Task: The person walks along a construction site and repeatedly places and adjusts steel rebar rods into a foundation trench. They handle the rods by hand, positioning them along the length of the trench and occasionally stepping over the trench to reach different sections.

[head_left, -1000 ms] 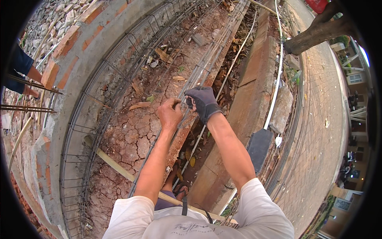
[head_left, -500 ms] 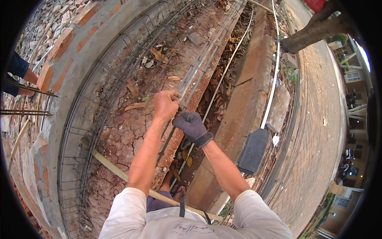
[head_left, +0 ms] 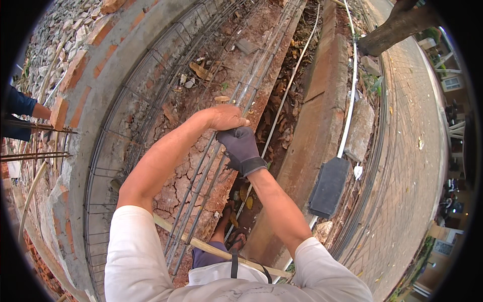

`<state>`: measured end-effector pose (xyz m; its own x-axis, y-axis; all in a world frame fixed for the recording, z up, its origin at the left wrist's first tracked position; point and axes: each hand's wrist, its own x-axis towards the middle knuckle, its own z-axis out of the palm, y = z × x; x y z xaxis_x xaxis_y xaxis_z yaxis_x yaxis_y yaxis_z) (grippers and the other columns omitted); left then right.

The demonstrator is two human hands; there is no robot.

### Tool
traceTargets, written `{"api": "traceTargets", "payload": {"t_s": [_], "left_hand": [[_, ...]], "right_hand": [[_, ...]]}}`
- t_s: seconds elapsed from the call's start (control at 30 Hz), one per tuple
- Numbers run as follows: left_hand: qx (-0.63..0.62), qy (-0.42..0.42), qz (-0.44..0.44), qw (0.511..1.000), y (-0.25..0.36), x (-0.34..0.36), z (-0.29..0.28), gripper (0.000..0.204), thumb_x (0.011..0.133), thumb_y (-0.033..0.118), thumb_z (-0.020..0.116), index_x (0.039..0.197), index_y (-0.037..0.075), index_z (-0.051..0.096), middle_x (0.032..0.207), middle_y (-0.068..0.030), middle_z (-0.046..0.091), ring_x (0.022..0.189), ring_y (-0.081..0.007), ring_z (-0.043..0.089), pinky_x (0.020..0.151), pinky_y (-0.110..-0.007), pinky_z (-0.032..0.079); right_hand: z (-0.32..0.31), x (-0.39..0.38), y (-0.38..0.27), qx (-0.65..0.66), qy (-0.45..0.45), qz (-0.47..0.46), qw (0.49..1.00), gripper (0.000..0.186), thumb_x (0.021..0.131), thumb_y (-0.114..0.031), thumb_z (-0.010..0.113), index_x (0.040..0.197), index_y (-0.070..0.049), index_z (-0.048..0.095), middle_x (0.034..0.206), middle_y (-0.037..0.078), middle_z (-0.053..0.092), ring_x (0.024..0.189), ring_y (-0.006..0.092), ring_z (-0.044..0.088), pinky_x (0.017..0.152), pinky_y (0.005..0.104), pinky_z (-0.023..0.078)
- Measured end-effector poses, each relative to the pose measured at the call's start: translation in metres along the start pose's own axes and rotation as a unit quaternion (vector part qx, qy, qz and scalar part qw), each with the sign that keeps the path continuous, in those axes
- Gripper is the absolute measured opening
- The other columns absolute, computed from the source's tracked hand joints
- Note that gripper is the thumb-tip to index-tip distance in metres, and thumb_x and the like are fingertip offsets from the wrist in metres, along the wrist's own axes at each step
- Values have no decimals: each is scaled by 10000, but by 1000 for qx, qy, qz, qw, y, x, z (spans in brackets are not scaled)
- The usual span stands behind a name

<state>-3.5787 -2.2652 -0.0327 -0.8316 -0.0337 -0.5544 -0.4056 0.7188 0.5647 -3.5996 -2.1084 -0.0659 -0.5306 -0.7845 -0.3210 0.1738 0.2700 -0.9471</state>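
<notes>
A long cage of steel reinforcing bars (head_left: 245,94) with cross ties runs away from me over cracked reddish earth. My bare left hand (head_left: 229,118) is closed at the cage, palm down, its thumb side close against the gloved hand. Just below it, my right hand (head_left: 240,146), in a dark grey glove, is curled into a fist at the cage's right side. The fingers of both hands are largely hidden, and whatever lies inside them does not show.
Another reinforcing cage (head_left: 108,131) curves along the concrete and brick wall (head_left: 100,95) at left, where another person's arm (head_left: 40,110) shows. Right of me are a leaf-filled trench, a concrete kerb (head_left: 302,146), a white pole with a black block (head_left: 329,186), and a tree trunk (head_left: 397,30).
My left elbow has swung out to the left, and my left hand has turned over and shifted right, above the glove. The gloved hand stays at nearly the same spot.
</notes>
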Motion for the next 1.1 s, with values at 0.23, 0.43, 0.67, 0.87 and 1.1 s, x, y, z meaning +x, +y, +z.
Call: {"api": "traceTargets", "payload": {"t_s": [0.23,0.43,0.67,0.87,1.1], "left_hand": [[-312,-95,-69,943,-8,-3,17,838,927,779,487,1207,29,734,993,-145,760,938,-284,717,1022,-493,468],[-361,194,27,912,-23,-35,38,697,845,475,786,1391,75,619,1166,-130,699,1249,-311,595,1142,-498,406],[-79,549,-155,818,12,-55,127,348,729,255,869,975,51,732,1071,-101,650,1044,-313,598,895,-472,459],[52,570,-112,812,16,-45,130,150,745,196,777,837,85,737,943,-49,683,1008,-266,623,870,-469,425],[148,500,-46,852,-7,-42,94,140,763,129,731,899,102,748,1010,-20,696,1102,-239,596,870,-504,402]], "right_hand": [[-40,19,-14,45,29,30,998,238,881,-188,742,715,-22,704,602,8,602,524,87,482,490,310,383],[-44,24,-13,120,45,45,991,176,864,-121,750,741,-26,667,629,-13,575,514,85,469,452,305,337],[-44,24,-28,44,64,64,995,119,851,-121,806,825,-16,756,702,-21,653,579,70,519,528,282,413],[-58,25,-6,69,79,34,994,169,830,-144,771,763,-11,689,626,4,589,523,103,507,470,304,396],[-59,-21,36,69,44,160,984,120,851,-139,811,840,-37,748,706,-22,653,588,64,527,538,263,415]]}}
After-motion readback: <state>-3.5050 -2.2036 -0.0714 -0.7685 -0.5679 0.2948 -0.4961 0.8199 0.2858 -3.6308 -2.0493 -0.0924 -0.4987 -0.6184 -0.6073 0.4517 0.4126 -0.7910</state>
